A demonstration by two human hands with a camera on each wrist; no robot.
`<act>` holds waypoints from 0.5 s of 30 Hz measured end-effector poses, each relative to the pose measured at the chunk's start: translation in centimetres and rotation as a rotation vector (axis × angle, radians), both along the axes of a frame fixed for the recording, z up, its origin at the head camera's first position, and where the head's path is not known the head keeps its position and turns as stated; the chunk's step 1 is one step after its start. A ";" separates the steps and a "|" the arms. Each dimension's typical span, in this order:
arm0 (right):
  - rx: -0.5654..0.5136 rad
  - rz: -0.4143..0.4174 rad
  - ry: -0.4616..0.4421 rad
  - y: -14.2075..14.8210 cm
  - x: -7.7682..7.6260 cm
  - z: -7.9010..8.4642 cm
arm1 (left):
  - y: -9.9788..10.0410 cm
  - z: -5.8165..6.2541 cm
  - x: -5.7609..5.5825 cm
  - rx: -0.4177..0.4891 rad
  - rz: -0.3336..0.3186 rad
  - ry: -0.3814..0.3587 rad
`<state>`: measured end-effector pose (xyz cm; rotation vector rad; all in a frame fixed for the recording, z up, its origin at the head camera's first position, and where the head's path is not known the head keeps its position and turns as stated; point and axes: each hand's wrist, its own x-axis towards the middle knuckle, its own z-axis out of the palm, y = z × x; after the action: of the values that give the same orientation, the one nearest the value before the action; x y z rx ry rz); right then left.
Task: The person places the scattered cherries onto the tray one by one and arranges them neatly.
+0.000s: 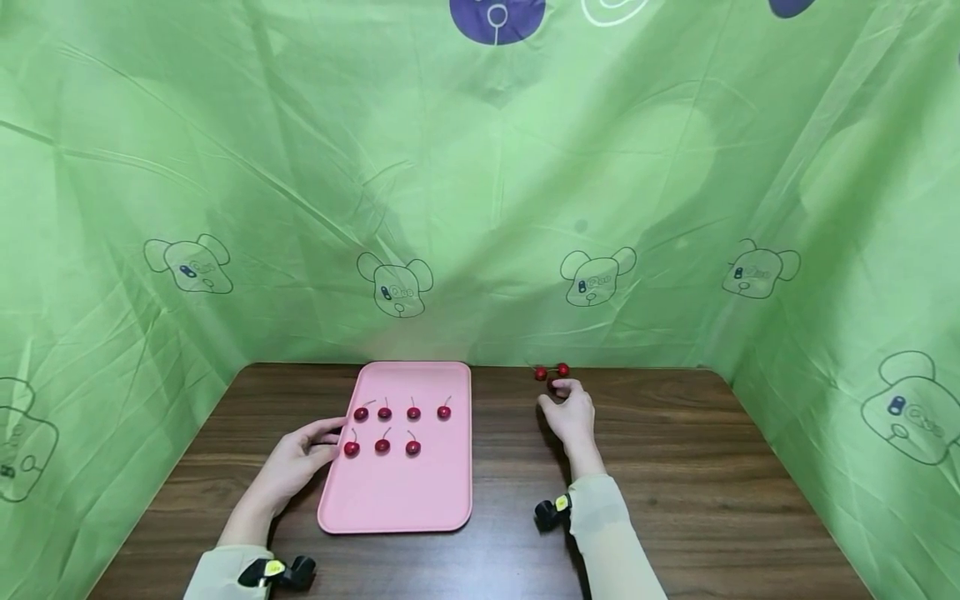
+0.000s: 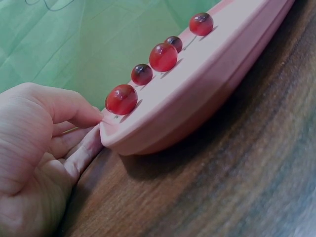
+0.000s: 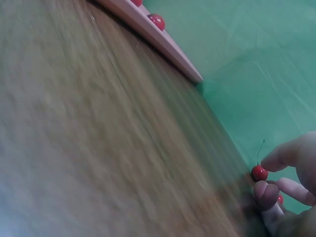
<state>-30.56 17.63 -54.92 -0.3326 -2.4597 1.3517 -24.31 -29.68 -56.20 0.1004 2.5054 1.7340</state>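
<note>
Left hand [image 1: 294,461], fingers extended, touches tray [image 1: 397,500]; right hand [image 1: 573,419] part-curled at far cherry [image 3: 259,173], pinch cannot be confirmed; cherry probably light, slippery; grasp opposite sides gently.

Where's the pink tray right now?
In the head view, the pink tray lies on the wooden table, left of centre, with seven cherries on it and the left hand at its left edge.

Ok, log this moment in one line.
left hand: touches pink tray | pink tray: seven cherries, two rows | right hand: at more cherries on wooden table, grip unclear
</note>
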 end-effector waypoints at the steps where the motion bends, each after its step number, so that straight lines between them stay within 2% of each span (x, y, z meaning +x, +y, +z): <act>1: -0.003 -0.001 -0.007 0.1 -0.1 0.0 | 0.0 0.0 0.0 -0.001 -0.001 -0.001; 6: -0.009 0.007 -0.049 0.9 -0.6 -0.3 | 0.1 0.1 0.0 -0.004 0.003 -0.015; 15: -0.010 -0.012 -0.063 1.8 -1.1 -0.3 | 0.2 0.1 0.1 -0.011 0.006 -0.017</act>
<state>-31.65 19.42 -55.26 -0.3968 -2.4987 1.3689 -24.24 -29.50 -56.06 0.0765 2.5060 1.7156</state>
